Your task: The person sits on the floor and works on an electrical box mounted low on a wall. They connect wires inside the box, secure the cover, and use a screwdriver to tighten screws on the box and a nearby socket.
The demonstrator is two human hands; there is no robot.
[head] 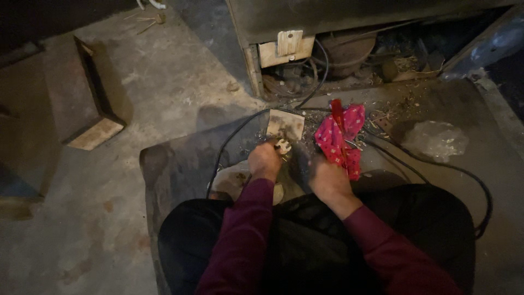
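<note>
Pink cloth (pixel 343 139) with a red-handled tool across it lies just right of the hands; a clear bag (pixel 435 139) sits farther right, black cables (pixel 234 134) loop around, and a wooden block (pixel 84 93) stands well left. Left hand (pixel 264 161) pinches a small white plug (pixel 283 146), prongs facing up and away. Right hand (pixel 322 177) is beside it, its fingers too dim to tell.

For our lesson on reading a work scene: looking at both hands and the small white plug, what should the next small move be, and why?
Probably steady the white plug with the left hand while the right hand works on it: both hands meet there, and the black cable trails loose.
</note>
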